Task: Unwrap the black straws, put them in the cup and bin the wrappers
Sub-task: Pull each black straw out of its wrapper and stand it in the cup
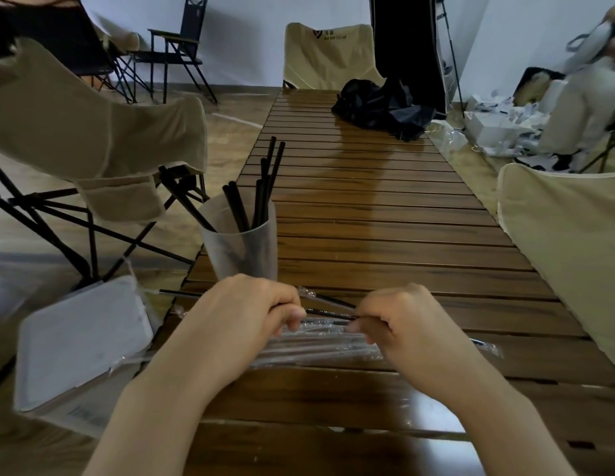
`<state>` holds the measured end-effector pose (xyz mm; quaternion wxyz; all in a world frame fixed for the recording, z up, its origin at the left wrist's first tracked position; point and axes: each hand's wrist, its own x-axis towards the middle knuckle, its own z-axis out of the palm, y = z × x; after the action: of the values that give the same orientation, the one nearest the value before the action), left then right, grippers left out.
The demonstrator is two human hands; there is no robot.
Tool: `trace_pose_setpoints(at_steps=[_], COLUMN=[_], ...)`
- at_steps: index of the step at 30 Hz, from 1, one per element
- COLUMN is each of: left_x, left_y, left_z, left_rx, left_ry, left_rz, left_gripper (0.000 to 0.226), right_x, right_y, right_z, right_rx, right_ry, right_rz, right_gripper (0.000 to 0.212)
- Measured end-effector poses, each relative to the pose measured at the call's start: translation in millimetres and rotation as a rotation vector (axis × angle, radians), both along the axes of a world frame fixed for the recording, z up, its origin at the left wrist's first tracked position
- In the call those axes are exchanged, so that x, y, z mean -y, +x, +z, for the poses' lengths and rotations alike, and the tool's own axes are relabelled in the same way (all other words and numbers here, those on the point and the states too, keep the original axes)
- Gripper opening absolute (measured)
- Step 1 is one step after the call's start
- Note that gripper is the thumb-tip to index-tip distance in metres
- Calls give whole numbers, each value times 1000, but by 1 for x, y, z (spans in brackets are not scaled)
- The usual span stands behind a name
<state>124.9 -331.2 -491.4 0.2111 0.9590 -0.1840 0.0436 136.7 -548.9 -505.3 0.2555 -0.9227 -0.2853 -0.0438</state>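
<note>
Here the left hand (pixel 254 310) and right hand (pixel 399 321) both pinch one black straw (pixel 328 312) — light and stiff, I think. Its clear wrapper (pixel 309 293) looks thin and slippery — best pinched at the end.

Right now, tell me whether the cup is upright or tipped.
Upright: the cup stands on the slatted table, mouth up, with black straws leaning inside.

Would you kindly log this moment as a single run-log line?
phase: unwrapping | left hand: grips wrapped straw | right hand: pinches same straw | cup: holds several black straws | bin: beside table, left
</note>
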Motion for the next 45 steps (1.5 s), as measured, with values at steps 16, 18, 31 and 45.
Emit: trace_pose_setpoints(at_steps=[16,18,31,45], left_x=[13,14,21,-14], left_y=[-3,-2,-8,-6], left_z=[-1,-2,-1,10], left_rx=[-58,-71,7,-19], left_ry=[-107,-99,3,-44], left_rz=[41,29,4,33], left_gripper=[27,26,27,27], right_x=[15,13,5,14], right_y=[2,2,-4,-3], right_z=[7,7,-2,9], right_rx=[39,27,-111,11], right_ry=[74,66,69,104], right_rz=[-35,-12,-86,-2], right_gripper=[23,23,15,24])
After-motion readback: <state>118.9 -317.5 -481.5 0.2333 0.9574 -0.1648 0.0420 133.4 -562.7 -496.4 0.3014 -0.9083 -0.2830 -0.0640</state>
